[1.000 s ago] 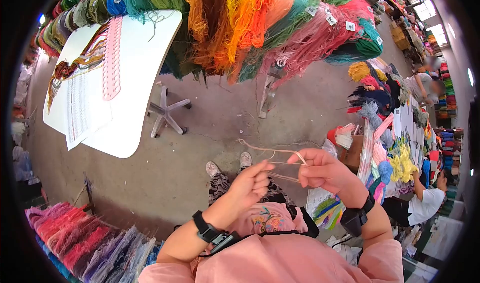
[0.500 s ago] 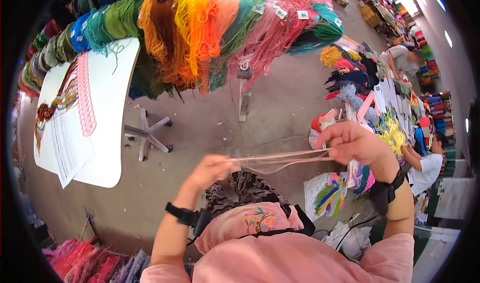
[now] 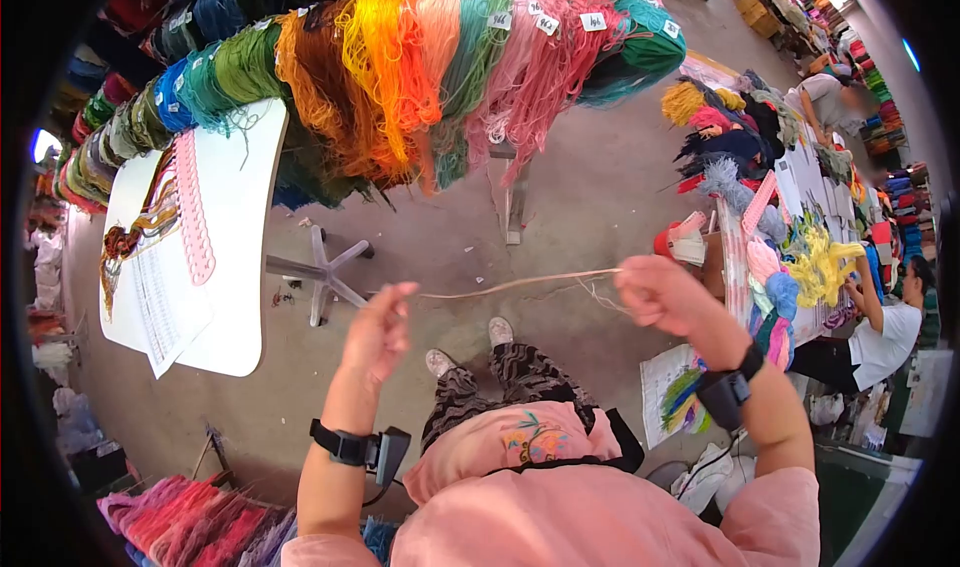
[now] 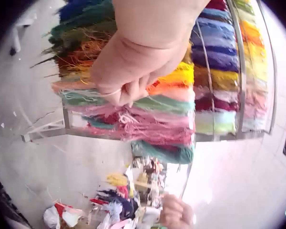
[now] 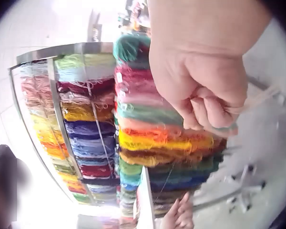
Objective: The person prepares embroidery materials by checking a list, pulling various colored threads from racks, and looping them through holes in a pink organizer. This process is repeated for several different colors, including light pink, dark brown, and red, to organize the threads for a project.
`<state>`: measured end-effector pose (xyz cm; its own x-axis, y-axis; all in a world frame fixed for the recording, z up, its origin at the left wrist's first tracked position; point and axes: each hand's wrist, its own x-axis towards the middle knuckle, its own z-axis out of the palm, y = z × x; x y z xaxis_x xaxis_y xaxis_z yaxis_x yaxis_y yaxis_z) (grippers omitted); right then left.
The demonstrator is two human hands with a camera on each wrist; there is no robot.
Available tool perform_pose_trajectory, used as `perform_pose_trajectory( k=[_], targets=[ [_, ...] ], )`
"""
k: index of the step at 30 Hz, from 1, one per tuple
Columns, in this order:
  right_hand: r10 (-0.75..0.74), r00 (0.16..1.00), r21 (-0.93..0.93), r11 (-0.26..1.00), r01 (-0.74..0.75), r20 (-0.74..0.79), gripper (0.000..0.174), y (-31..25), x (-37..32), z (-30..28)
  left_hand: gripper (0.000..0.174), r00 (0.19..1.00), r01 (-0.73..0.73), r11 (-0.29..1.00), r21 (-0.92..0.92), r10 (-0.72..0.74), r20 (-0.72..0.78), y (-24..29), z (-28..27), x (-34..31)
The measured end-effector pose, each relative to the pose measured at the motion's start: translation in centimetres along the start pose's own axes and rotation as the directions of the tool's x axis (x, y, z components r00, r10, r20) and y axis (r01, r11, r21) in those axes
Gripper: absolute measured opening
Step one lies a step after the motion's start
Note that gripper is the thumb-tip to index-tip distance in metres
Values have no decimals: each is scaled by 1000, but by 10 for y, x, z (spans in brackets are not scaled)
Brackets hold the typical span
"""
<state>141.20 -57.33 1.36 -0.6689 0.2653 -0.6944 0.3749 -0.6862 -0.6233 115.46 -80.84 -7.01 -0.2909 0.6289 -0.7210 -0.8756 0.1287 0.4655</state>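
Observation:
A thin bundle of pale peach thread [image 3: 515, 285] is stretched nearly taut between my two hands, above the concrete floor. My left hand [image 3: 382, 325] pinches its left end between thumb and fingertips, raised at centre left. My right hand [image 3: 658, 295] grips the other end in curled fingers, with loose strands trailing beside it. In the left wrist view the left hand [image 4: 126, 90] has its fingers curled round a loop of pale thread. In the right wrist view the right hand [image 5: 207, 102] is curled round the pale strands [image 5: 260, 98].
A rack of many coloured yarn hanks [image 3: 430, 57] hangs overhead. A white table [image 3: 235, 257] with a pink strip and a chart stands left on a star base [image 3: 325, 272]. More yarn [image 3: 800, 277] and seated people are at right; pink and purple yarn [image 3: 190, 527] lies bottom left.
My hands have drawn further apart, pulling the looped thread out into one long taut line. The left hand rose and moved left; the right hand dropped slightly.

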Motion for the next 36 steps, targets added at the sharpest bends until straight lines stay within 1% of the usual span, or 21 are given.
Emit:
perform_pose_trajectory(
  k=[1, 2, 3, 4, 5, 6, 7, 8, 10, 11, 12, 14, 15, 17, 20, 24, 27, 30, 33, 35, 36],
  targets=[
    [37, 998, 35, 999, -39, 59, 13, 11, 14, 15, 25, 986, 23, 986, 167, -50, 160, -3, 6, -10],
    [59, 987, 90, 993, -73, 152, 16, 24, 27, 28, 25, 970, 11, 963, 268, -75, 231, -4, 16, -18],
    [114, 966, 141, 979, -149, 232, 20, 35, 39, 43, 25, 948, -10, 930, 367, -108, 299, -5, 27, -23],
    [213, 908, 246, 917, -313, 360, 23, 53, 57, 75, 25, 926, -175, 838, 517, -39, 376, -7, 38, -30],
    [207, 887, 326, 876, -356, 412, 23, 62, 66, 89, 25, 883, -336, 703, 627, 3, 470, -8, 51, -32],
    [156, 930, 305, 915, -263, 333, 22, 65, 73, 104, 26, 827, -485, 533, 694, 21, 562, -9, 58, -33],
    [99, 962, 273, 947, -170, 256, 20, 65, 81, 119, 26, 805, -564, 431, 705, 95, 586, -9, 57, -32],
    [34, 983, 232, 970, -77, 183, 19, 64, 87, 127, 26, 822, -544, 427, 722, 99, 561, -3, 56, -34],
    [-49, 952, 217, 976, -19, 303, 16, 54, 101, 125, 25, 851, -509, 421, 751, 113, 513, 13, 55, -46],
    [-87, 928, 207, 978, 11, 363, 14, 46, 108, 123, 25, 863, -490, 514, 704, 172, 475, 19, 54, -53],
    [-126, 936, 247, 968, 44, 328, 13, 35, 107, 127, 25, 882, -446, 610, 655, 175, 437, 23, 47, -55],
    [-203, 947, 318, 941, 118, 248, 12, 7, 93, 139, 24, 912, -356, 779, 516, 168, 374, 32, 29, -59],
    [-270, 934, 316, 930, 190, 233, 13, -1, 90, 142, 22, 898, -392, 820, 417, 241, 369, 32, 22, -59],
    [-403, 891, 312, 891, 331, 207, 14, -16, 85, 146, 20, 897, -384, 880, 279, 284, 340, 28, -8, -52],
    [-503, 820, 290, 856, 428, 274, 16, -36, 75, 156, 19, 894, -355, 934, 37, 328, 305, 16, -49, -40],
    [-471, 764, 316, 878, 360, 440, 17, -59, 58, 177, 17, 856, -291, 912, -288, 383, 347, 1, -86, -23],
    [-428, 753, 275, 903, 331, 500, 17, -74, 47, 195, 15, 845, -319, 905, -283, 406, 347, -7, -95, -12],
    [-413, 708, 265, 911, 317, 572, 17, -85, 39, 212, 16, 870, -448, 893, -37, 445, 213, -11, -94, 10],
    [-440, 697, 263, 898, 353, 566, 19, -99, 20, 228, 15, 844, -520, 786, 334, 534, 59, -16, -84, 30],
    [-491, 690, 242, 869, 432, 532, 21, -106, 6, 240, 17, 827, -513, 709, 485, 559, 57, -28, -87, 57],
    [-475, 672, 204, 872, 445, 568, 21, -108, 4, 240, 18, 819, -502, 662, 556, 571, 59, -29, -86, 60]
  ],
)
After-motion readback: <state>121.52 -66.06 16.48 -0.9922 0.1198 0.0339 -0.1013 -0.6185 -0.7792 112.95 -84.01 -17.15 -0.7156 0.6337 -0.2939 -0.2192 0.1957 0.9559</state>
